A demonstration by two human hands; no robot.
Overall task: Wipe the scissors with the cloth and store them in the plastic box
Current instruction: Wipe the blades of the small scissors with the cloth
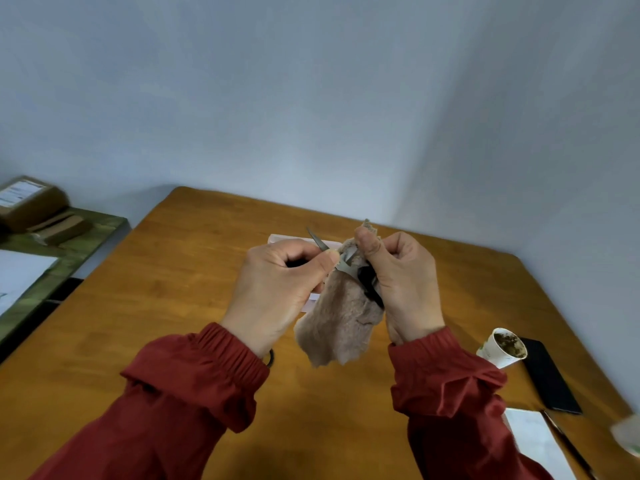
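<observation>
While the left hand is pinching the small black-handled metal scissors by a blade, the right hand is clamping its grip on the fuzzy beige cloth and the handles, above the pale plastic box on the wooden bench.

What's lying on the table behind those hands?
A pale plastic box lies there; the left hand, right hand and cloth cover most of it, hiding whatever is inside.

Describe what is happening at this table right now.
A person in red sleeves holds small steel scissors with black handles above an orange-brown wooden table. The left hand pinches one blade; the right hand grips the handle and a fuzzy pinkish-brown cloth. The pale plastic box lies beneath, scissors not yet stored.
</observation>
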